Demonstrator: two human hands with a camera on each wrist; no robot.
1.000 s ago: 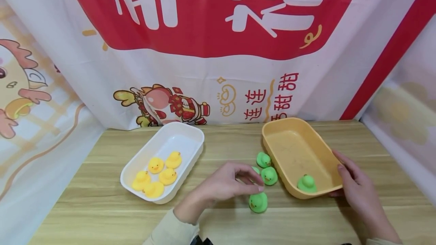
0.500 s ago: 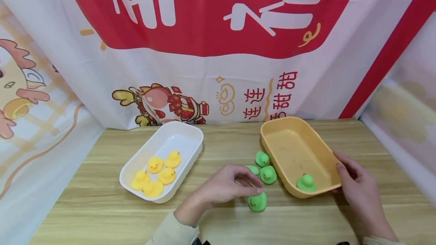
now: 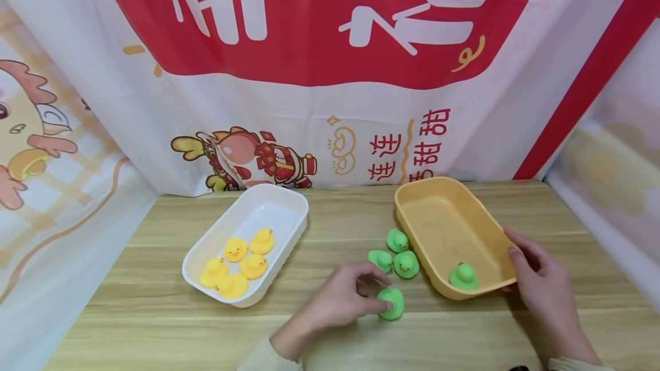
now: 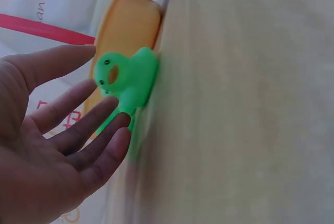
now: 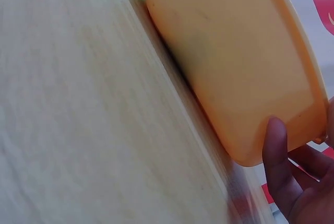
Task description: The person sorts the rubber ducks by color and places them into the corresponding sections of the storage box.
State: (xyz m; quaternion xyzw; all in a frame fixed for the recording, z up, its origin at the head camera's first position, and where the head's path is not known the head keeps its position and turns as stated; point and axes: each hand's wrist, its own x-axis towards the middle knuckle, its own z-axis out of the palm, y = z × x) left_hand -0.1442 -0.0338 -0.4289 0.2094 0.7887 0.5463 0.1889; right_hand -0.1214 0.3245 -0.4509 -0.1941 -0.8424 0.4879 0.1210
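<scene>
My left hand (image 3: pixel 344 296) reaches to the nearest green rubber duck (image 3: pixel 393 304) on the table, its thumb tip overlapping the duck in the head view. From the left wrist, the spread fingers (image 4: pixel 78 130) stand beside that duck (image 4: pixel 136 75) without closing round it; whether they touch it I cannot tell. At the right, my right hand (image 3: pixel 547 279) grips the near right edge of an orange plastic tub (image 3: pixel 438 210), with a finger (image 5: pixel 275 140) against its outer wall (image 5: pixel 235 62). One green duck (image 3: pixel 464 277) sits inside the tub.
Left of the tub, more green ducks (image 3: pixel 405 265) lie close together on the wooden table (image 3: pixel 170 325). A white tub (image 3: pixel 278 205) at the left holds several yellow ducks (image 3: pixel 254 267). A printed cloth (image 3: pixel 330 79) hangs behind the table.
My left hand has lowered slightly toward the nearest green duck, uncovering another green duck behind it. The right hand stays on the orange tub.
</scene>
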